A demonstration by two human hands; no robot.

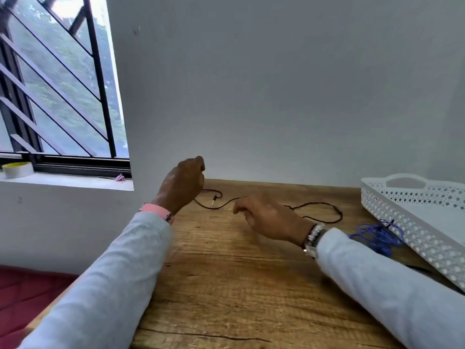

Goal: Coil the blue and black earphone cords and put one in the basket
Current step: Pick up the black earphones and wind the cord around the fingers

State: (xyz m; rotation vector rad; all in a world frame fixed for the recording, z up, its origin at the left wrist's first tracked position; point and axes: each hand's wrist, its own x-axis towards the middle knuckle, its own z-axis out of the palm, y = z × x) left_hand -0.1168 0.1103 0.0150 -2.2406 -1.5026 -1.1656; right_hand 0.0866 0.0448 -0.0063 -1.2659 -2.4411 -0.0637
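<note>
Wood-grain brown tabletop (226, 285) is the reference here; everything below is placed against it. Thin black earphone cord (314, 204) lies uncoiled in loose waves along the far side of the tabletop, near the wall, its metal jack plug (214, 200) lying free on the wood towards the far-left corner. Left hand (182, 183) is raised above that corner, fingers curled into a fist; the cord runs up to its underside, so it looks to be pinching one end, likely as the anchor to wind around, though the grip itself is hidden behind the knuckles. Right hand (266, 217) hovers low over the middle of the far side, fingers loosely bent, thumb apart; the cord passes behind or under it and I can't tell if it has hold of it. My read: it's there to feed slack towards the left hand. Blue earphone cord (378, 235) sits already bunched in a rough coil at the right side of the tabletop, touching or just beside the wall of the white perforated plastic basket (402, 222). Basket occupies the right edge, handle cut-out at its far end; the part of its inside that shows holds nothing, no cord in it yet. So blue looks done, black barely started, basket step pending.
</note>
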